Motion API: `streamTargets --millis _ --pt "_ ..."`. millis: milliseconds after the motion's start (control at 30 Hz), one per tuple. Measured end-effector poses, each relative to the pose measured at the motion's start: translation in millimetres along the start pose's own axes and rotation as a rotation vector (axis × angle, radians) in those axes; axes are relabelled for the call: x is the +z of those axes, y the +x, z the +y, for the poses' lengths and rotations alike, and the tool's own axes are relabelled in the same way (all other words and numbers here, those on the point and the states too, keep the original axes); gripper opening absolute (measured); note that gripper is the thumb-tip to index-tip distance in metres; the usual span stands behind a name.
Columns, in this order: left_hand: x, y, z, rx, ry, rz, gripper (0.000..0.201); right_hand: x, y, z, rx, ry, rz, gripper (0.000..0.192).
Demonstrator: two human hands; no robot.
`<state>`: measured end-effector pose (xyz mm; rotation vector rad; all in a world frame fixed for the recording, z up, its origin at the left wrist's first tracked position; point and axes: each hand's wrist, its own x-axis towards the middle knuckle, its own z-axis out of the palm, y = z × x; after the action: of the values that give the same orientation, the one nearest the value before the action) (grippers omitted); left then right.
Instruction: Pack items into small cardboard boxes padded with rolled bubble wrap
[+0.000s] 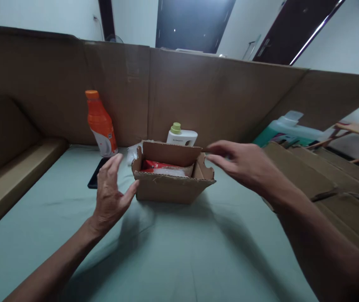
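Box: a small open cardboard box (171,178) sits at the centre of the frame on a pale green cloth (179,251), its flaps up, a red and white packet (163,167) lying inside.
Left hand: the left hand (110,195) is at centre left, just beside the box's left wall, palm turned toward it, fingers spread apart, thumb tip at or very near the cardboard; it grips nothing.
Right hand: the right hand (240,163) hovers at centre right over the box's right flap, fingers loosely extended and slightly apart, holding nothing; whether a fingertip touches the flap I cannot tell.
Behind the box: an orange bottle (100,123) stands at upper left, a white bottle with a green cap (181,135) directly behind the box, a dark phone (97,177) flat on the cloth near the left hand.
Right edge: loose cardboard sheets (318,180) and a teal jug (288,128).
Risk: the box looks light, so an uneven push from one hand could slide it on the cloth into the white bottle, or tip it and spill the packet; the left hand swinging out could knock the orange bottle.
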<state>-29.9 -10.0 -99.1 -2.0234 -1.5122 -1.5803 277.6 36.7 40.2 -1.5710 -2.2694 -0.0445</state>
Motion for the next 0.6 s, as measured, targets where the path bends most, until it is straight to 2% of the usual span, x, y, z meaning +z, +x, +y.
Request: streamTargets --millis 67,100,167,233,267,333,400,467,500,600 --pt "-2.8 -13.8 -15.7 -0.184 -0.099 -0.109 0.085 3.7 -34.8 22.3 0.107 0.112 0.104 0.027" --pt "-1.1 -19.8 -22.2 -0.272 -0.155 -0.176 0.09 14.3 -49.8 31.3 0.156 0.187 0.089 0.028" --pt "9.0 -27.5 -30.1 -0.408 -0.285 -0.289 0.1 49.5 -68.8 41.4 0.221 0.335 0.056 0.035" --pt "26.5 -27.8 -30.1 -0.5 -0.44 -0.37 0.105 93.1 -70.4 40.8 0.235 0.494 0.036 0.054" --pt "36.6 -25.5 -27.5 -0.538 -0.519 -0.398 0.105 113.2 -66.2 37.7 0.25 0.577 0.028 0.057" --pt "54.9 -18.8 -18.8 -0.589 -0.666 -0.419 0.099 143.1 -54.9 30.6 0.299 0.696 0.046 0.052" --pt "64.5 -14.4 -6.8 -0.595 -0.758 -0.389 0.087 155.9 -50.2 27.1 0.341 0.736 0.088 0.045" --pt "59.8 -19.0 7.3 -0.542 -0.74 -0.348 0.073 154.6 -60.4 27.0 0.336 0.714 0.12 0.04" --pt "51.4 -26.0 14.5 -0.501 -0.687 -0.345 0.064 150.7 -71.0 26.3 0.326 0.698 0.13 0.037" --pt "6.2 -63.8 31.2 -0.301 -0.382 -0.354 0.044 135.9 -113.1 8.9 0.285 0.688 0.174 0.029"
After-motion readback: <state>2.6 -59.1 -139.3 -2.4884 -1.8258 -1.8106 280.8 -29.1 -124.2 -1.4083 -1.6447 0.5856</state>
